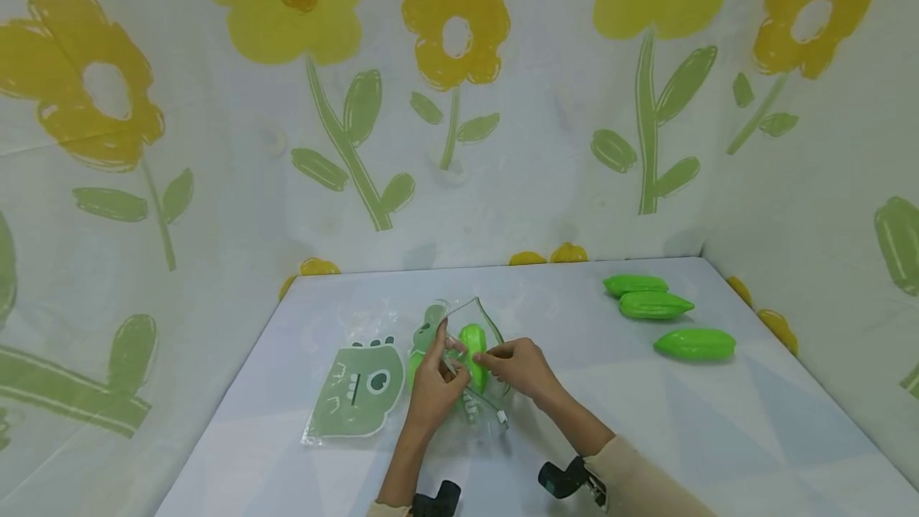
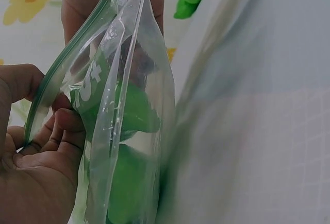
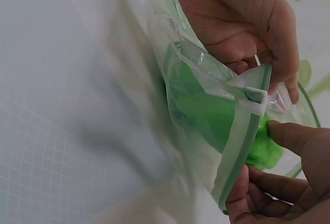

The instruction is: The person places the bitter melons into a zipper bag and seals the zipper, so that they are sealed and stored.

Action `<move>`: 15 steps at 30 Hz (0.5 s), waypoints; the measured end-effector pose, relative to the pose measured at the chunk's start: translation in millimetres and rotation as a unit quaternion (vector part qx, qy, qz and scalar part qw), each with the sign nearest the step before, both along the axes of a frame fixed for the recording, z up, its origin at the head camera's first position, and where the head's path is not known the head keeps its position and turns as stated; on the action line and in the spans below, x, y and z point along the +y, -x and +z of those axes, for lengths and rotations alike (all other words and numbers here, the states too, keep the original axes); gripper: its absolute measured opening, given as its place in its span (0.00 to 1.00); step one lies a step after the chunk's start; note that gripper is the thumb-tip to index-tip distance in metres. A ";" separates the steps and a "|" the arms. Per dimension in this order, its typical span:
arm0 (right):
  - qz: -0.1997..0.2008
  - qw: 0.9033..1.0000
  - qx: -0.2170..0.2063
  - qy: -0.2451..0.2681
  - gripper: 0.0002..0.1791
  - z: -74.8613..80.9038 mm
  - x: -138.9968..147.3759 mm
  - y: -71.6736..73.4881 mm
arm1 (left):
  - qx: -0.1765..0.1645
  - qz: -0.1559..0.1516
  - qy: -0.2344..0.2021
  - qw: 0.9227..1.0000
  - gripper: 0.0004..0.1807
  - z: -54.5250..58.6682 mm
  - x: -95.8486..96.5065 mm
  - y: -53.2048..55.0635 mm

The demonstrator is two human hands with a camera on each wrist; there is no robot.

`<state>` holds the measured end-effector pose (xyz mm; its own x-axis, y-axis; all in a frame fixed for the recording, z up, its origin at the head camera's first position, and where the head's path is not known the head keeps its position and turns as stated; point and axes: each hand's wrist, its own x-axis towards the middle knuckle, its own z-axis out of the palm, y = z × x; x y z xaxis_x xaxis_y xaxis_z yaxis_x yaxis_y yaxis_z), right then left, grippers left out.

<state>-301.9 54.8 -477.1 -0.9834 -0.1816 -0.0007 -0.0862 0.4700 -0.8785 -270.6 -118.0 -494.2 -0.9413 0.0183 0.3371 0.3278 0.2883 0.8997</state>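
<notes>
In the head view my left hand [image 1: 434, 393] holds a clear zip bag [image 1: 427, 329] with a green print and green zip edge. Its curled fingers [image 2: 67, 136] grip the bag by its open mouth. My right hand [image 1: 522, 367] pinches a bright green, ridged, long vegetable-shaped piece [image 1: 474, 345] at that mouth. In the right wrist view the piece [image 3: 265, 149] lies partly past the zip edge, near the white slider [image 3: 253, 100]. More bright green [image 2: 131, 177] shows through the bag's clear side in the left wrist view.
To the left, a flat clear bag [image 1: 359, 389] with a green one-eyed monster face lies on the white table [image 1: 646, 437]. Three similar green pieces [image 1: 695, 345] lie at the right rear. Flower-printed cloth walls [image 1: 517, 182] rise around the table's back and sides.
</notes>
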 end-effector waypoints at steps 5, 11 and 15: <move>0.003 1.000 0.019 -0.007 0.20 0.2 -3.4 0.8 | -0.001 -0.009 -0.008 1.000 0.39 23.5 1.9 -13.2; 0.013 0.997 0.063 -0.030 0.16 -3.0 -3.8 -0.3 | 0.008 -0.011 -0.008 1.000 0.39 32.5 2.8 -19.1; 0.018 0.996 0.078 -0.040 0.15 -4.8 -1.8 -1.8 | 0.015 -0.013 -0.011 1.000 0.39 32.3 3.5 -19.4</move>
